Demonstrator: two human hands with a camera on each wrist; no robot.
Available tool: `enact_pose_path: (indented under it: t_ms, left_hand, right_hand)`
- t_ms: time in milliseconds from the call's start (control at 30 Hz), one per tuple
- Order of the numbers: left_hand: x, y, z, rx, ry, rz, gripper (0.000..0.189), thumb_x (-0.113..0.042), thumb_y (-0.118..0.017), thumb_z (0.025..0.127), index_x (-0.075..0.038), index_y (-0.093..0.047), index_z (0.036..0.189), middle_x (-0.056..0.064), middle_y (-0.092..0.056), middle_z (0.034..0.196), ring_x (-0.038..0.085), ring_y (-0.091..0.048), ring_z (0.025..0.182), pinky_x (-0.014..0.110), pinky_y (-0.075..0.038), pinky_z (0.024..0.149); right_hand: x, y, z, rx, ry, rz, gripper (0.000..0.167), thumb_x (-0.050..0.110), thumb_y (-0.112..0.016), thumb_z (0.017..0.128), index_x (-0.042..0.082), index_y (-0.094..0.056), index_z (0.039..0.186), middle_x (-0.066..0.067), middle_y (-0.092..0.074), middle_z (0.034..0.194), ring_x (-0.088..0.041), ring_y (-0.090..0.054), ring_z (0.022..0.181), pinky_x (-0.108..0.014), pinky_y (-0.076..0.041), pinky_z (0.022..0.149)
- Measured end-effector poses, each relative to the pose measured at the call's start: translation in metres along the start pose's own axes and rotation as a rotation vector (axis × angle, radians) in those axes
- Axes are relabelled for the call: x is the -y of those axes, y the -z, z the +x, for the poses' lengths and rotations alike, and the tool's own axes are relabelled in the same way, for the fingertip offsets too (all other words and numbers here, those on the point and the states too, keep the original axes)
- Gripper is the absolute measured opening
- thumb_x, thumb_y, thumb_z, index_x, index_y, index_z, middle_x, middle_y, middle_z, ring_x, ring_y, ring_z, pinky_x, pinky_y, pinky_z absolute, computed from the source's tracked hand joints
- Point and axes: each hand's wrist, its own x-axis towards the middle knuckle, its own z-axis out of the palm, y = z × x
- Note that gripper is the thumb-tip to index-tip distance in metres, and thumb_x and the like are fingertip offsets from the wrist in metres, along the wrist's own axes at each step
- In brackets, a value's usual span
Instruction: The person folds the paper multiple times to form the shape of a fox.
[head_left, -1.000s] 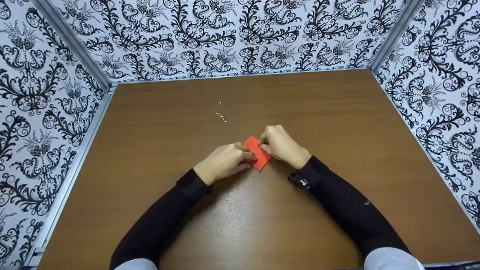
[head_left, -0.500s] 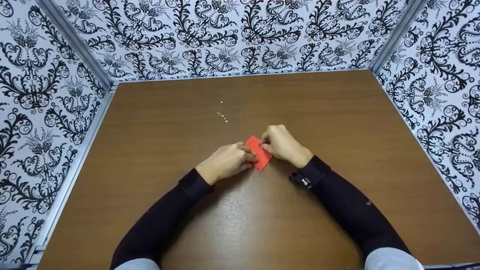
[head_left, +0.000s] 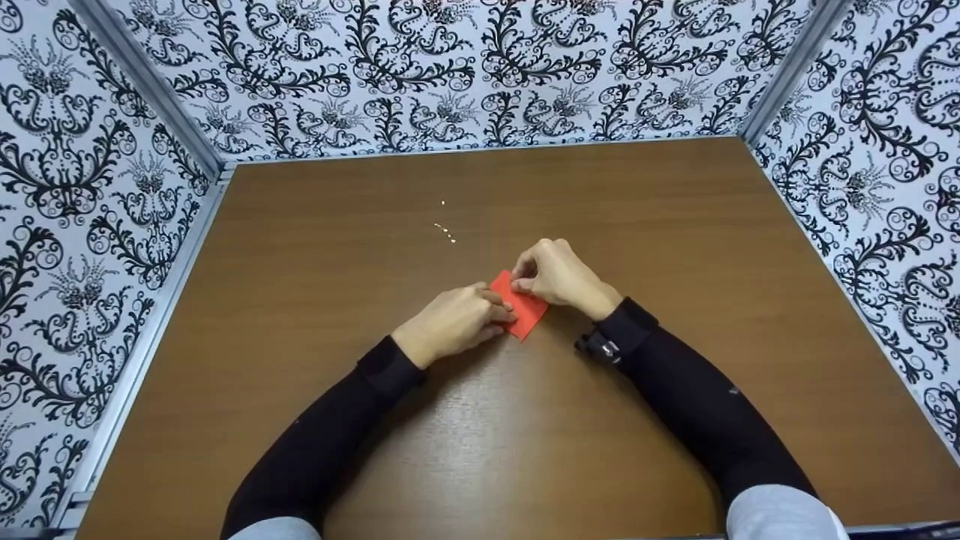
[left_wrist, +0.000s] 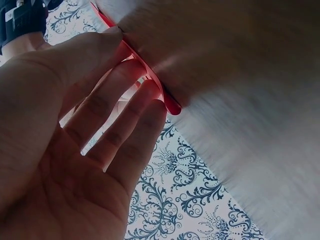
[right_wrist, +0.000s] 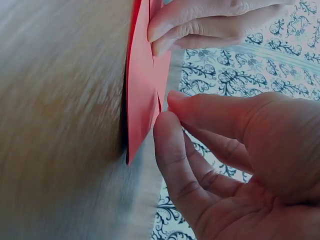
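Note:
A small folded red paper (head_left: 525,307) lies on the brown table, its layers showing edge-on in the right wrist view. My left hand (head_left: 454,322) holds its left side: fingers rest on top, and the thumb (left_wrist: 95,47) is at its edge in the left wrist view. Over the paper's upper right part is my right hand (head_left: 559,277), thumb and index fingertips brought together at a slightly raised flap (right_wrist: 156,107). The right fingertips hide how much of the flap lies between them.
Several tiny pale specks (head_left: 445,231) are on the table (head_left: 337,225) beyond the paper. Walls with black-and-white scroll patterns (head_left: 450,75) and grey metal frame bars (head_left: 142,82) enclose the table at the back and sides.
My right hand has shifted up and left over the paper, from its right edge toward its top corner. The left hand has stayed almost in place on the paper.

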Motion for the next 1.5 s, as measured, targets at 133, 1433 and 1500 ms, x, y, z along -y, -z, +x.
enact_pose_path:
  t_ms: [133,1433,1500]
  left_hand:
    - [0.000,0.000,0.000,0.002,0.001,0.002,0.022,-0.017,-0.086,0.107,-0.015,-0.090,0.129,0.009,-0.086,0.134,0.030,-0.079,0.123,0.047,-0.070,0.103]
    - [0.044,0.015,0.019,-0.068,0.103,-0.064,0.022,-0.008,-0.080,0.110,-0.008,-0.089,0.131,0.011,-0.087,0.125,0.030,-0.083,0.120,0.045,-0.069,0.106]
    - [0.048,0.016,0.023,-0.046,0.094,-0.064,0.023,-0.008,-0.080,0.110,-0.008,-0.088,0.132,0.012,-0.087,0.127,0.031,-0.082,0.122,0.046,-0.069,0.107]
  right_hand:
    - [0.001,-0.004,0.005,0.030,-0.012,-0.009,0.007,0.020,-0.094,0.100,0.014,-0.093,0.098,0.000,-0.090,0.094,-0.015,-0.072,0.081,-0.029,-0.053,0.075]
    - [-0.001,-0.013,0.006,-0.024,-0.039,-0.001,0.011,0.018,-0.098,0.094,0.017,-0.091,0.086,0.003,-0.085,0.083,-0.011,-0.069,0.077,-0.027,-0.054,0.075]
    - [-0.001,-0.014,0.006,-0.027,-0.038,-0.001,0.011,0.017,-0.097,0.094,0.017,-0.091,0.085,0.003,-0.085,0.082,-0.011,-0.069,0.076,-0.027,-0.053,0.075]
